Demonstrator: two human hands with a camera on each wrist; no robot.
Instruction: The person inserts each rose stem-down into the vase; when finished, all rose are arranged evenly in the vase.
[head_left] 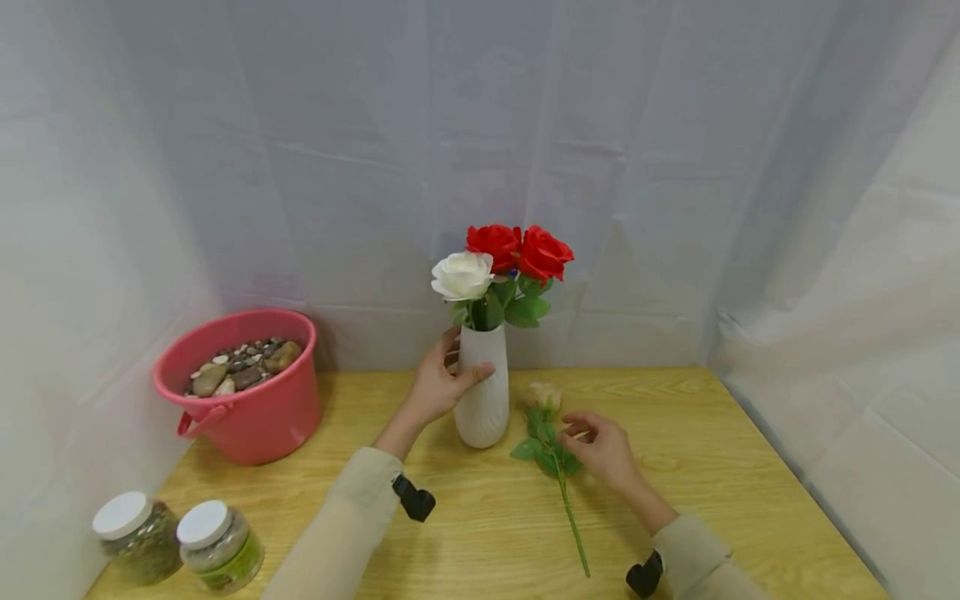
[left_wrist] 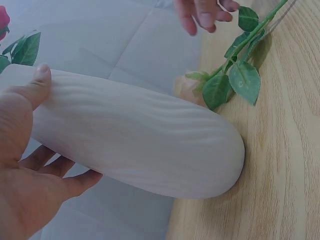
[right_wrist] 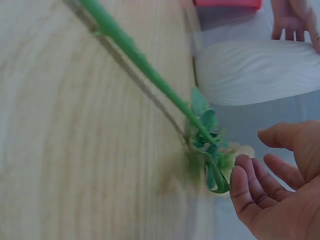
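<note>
My left hand grips a white vase near its top, thumb across the front and fingers around the far side. The vase stands upright on the table and holds a white rose and two red roses with green leaves. To the right lies a pale peach rose, its green stem pointing toward me. Over its leaves hovers my right hand, fingers loosely bent and nothing between them. In the right wrist view the fingertips are right beside the leaves.
A pink bucket of pebbles stands at the back left. Two lidded jars, one dark-filled and one with a green label, sit at the front left. Pale sheeting hangs behind the wooden table and along both sides.
</note>
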